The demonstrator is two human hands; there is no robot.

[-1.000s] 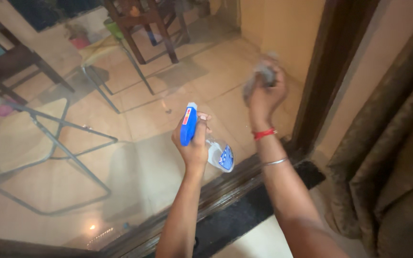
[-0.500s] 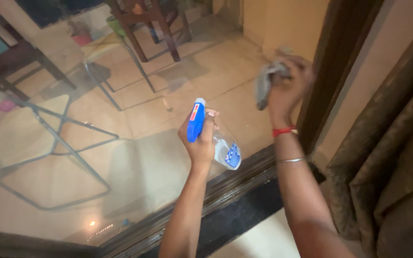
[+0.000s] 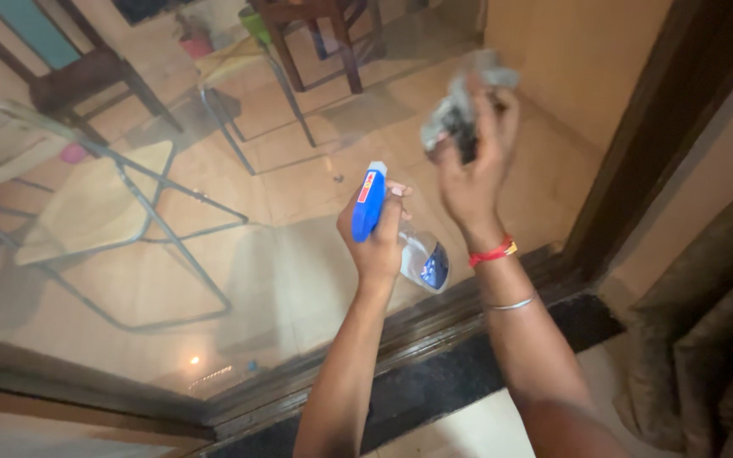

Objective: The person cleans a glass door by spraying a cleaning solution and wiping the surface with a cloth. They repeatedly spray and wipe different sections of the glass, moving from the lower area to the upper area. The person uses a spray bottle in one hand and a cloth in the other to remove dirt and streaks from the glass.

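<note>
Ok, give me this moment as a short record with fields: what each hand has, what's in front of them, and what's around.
left hand: gripping a spray bottle, blue trigger head up, clear body angled down to the right
right hand: raised, clutching a crumpled grey cloth against the glass
surface in front: glass pane in a dark wooden frame
beyond the glass: folding chair, wooden chair, tiled floor
right edge: brown curtain
right wrist: red thread and thin metal bangle

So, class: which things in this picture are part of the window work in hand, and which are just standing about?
In use:
- spray bottle in left hand
- grey cloth in right hand
- glass pane

Standing about:
- folding chairs beyond the glass
- wooden chair
- curtain
</note>
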